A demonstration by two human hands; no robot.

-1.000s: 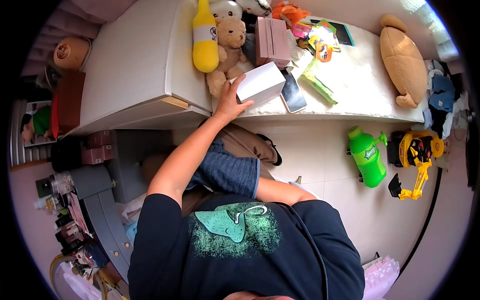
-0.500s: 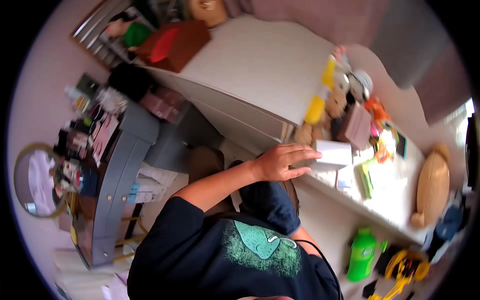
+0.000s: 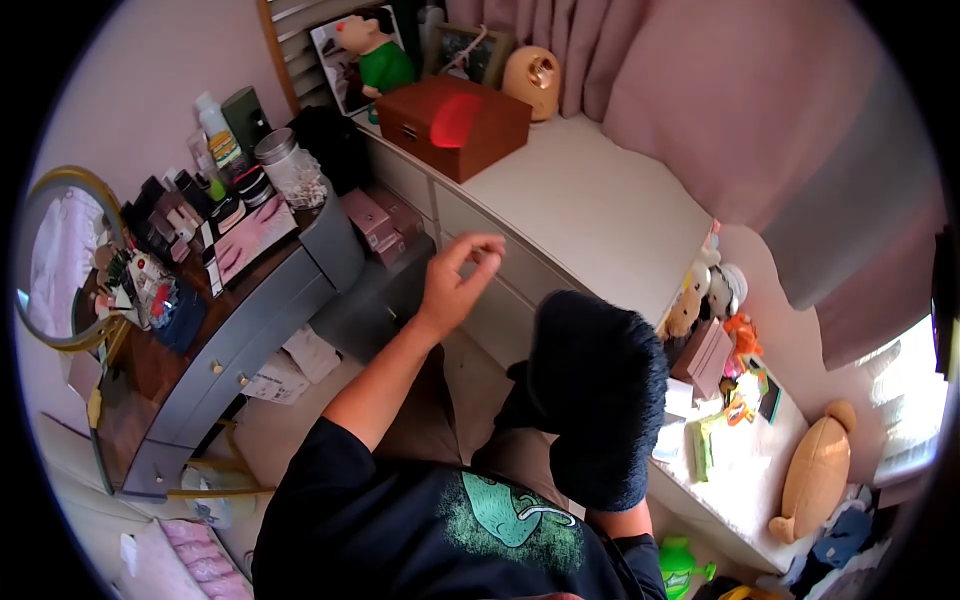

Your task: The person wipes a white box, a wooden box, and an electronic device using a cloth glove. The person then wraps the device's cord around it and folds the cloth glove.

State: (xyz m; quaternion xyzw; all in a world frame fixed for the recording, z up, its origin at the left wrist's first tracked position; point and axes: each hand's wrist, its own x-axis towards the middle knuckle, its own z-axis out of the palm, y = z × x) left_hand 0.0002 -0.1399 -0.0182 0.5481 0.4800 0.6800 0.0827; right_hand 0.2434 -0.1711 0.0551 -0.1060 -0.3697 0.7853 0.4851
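Note:
My left hand (image 3: 460,285) is raised in the air before the front of a white chest of drawers (image 3: 600,190). Its fingers are loosely bent, thumb apart, and nothing is in them. A dark, fluffy mitt or cloth (image 3: 600,390) covers my right hand, so its fingers are hidden; only the right forearm (image 3: 620,520) shows below it. The mitt is held up in front of my body, beside the low white ledge (image 3: 740,500). On that ledge stand a pink box (image 3: 703,358), a small white box (image 3: 678,398) and a green packet (image 3: 703,448).
A brown wooden box (image 3: 490,130) and a figurine in green (image 3: 385,68) stand on the chest's far end. To the left is a grey dressing table (image 3: 290,290) with bottles and a round mirror (image 3: 30,250). A brown plush toy (image 3: 815,470) lies on the ledge.
My left hand has left the small white box and moved up and left, over to the drawers. The dark fluffy mitt has risen and moved right. The view has shifted.

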